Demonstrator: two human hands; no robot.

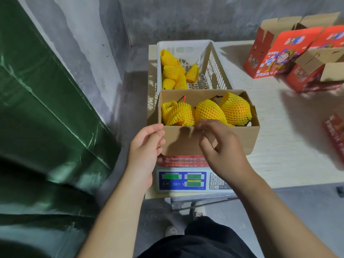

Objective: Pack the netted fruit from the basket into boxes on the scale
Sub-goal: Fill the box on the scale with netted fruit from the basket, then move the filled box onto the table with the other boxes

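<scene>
A brown cardboard box (240,135) sits on a digital scale (186,180) with green displays. Inside it lie three fruits in yellow foam nets (210,110). Behind it stands a white slatted basket (214,64) holding several more netted fruits (172,71) along its left side. My left hand (144,144) is at the box's near left corner, fingers loosely curled against the front flap. My right hand (221,144) hovers over the near rim, fingers curled with tips at the flap's top edge; whether it pinches the flap is unclear.
Red printed boxes with open flaps (279,51) stand at the back right of the pale table (288,142). A flat red carton (335,135) lies at the right edge. A green tarp (46,108) fills the left. Grey concrete wall behind; my feet are below the scale.
</scene>
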